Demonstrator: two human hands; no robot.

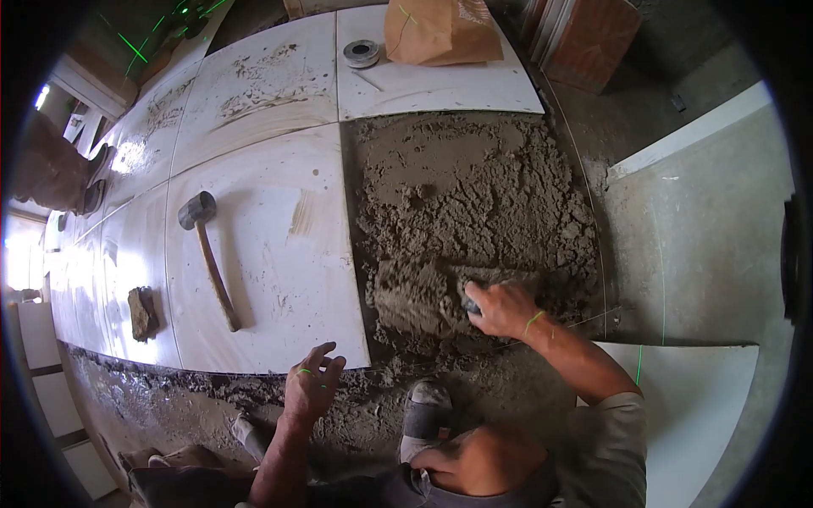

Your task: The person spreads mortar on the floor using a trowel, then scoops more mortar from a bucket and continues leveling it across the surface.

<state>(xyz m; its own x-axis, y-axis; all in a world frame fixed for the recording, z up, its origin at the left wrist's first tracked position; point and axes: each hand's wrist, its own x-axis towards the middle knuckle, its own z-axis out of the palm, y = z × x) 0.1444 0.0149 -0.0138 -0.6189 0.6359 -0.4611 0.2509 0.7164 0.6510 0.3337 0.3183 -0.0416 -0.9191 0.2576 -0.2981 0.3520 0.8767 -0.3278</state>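
Gripping the trowel [500, 276] tight in my right hand [501, 308], I had it pressed into the near edge of the mortar bed [457, 186], which lay lumpy, mostly unlevelled and untiled. White tiles [271, 254] were already laid beside it. My left hand [312, 385] hung open, fingers loose.

Daylight from the far left blows out that edge and glares on the white tiles [127, 157]. The mortar [474, 186] is evenly lit and sharp; fisheye distortion bends the black-vignetted edges.
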